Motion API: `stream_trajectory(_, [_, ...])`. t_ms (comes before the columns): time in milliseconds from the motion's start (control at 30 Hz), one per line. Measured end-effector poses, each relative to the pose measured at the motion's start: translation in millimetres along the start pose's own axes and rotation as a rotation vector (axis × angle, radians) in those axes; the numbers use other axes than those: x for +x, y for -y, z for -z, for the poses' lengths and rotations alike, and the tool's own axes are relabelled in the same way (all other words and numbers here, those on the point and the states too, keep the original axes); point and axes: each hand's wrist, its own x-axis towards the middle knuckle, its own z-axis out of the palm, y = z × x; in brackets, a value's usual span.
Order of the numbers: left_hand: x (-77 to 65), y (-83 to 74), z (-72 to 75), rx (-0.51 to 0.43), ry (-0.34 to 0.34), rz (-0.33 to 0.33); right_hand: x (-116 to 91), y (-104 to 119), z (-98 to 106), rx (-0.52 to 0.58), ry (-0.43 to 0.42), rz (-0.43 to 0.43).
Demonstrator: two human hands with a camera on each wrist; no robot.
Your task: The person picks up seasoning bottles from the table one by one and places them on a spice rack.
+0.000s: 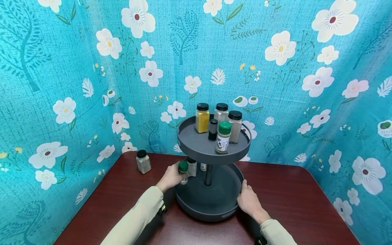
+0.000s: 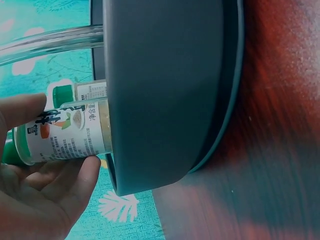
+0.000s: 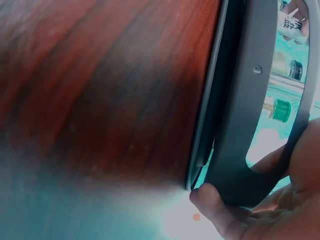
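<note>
In the head view a dark grey two-tier round spice rack (image 1: 211, 217) stands on the table. At the left side of its lower tier, my left hand (image 1: 171, 177) holds a green-capped spice jar (image 1: 183, 166). The left wrist view shows that jar's white label (image 2: 65, 131), with thumb and fingers on either side and its base by the tray wall (image 2: 165, 100). My right hand (image 1: 249, 200) grips the lower tier's right rim; in the right wrist view its fingers go round the rim (image 3: 235, 170) beside a cutout. Behind the held jar, a black-capped jar (image 1: 192, 167) stands on the lower tier.
On the upper tier (image 1: 196, 152) stand several jars, among them a yellow one (image 1: 202, 119) and a green-capped one (image 1: 224, 137). A black-capped jar (image 1: 143, 162) stands on the table (image 1: 116, 200) at left. A flowered blue cloth (image 1: 171, 44) hangs behind.
</note>
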Motion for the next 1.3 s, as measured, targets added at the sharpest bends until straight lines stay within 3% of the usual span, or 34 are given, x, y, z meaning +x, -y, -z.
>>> stream_trajectory(367, [2.8,-4.3,-4.3,0.011,-0.002,0.022,0.4,0.9,0.4,0.002,0.0,-0.01])
stream_trajectory(767, [8.8,-1.2,-12.8,-0.004,0.026,0.1,0.3,1.0,0.8,-0.009,-0.018,-0.002])
stream_trajectory(1300, [8.6,-1.7,-20.2,0.025,0.048,0.131,-2.6,4.0,0.8,-0.002,-0.01,-0.01])
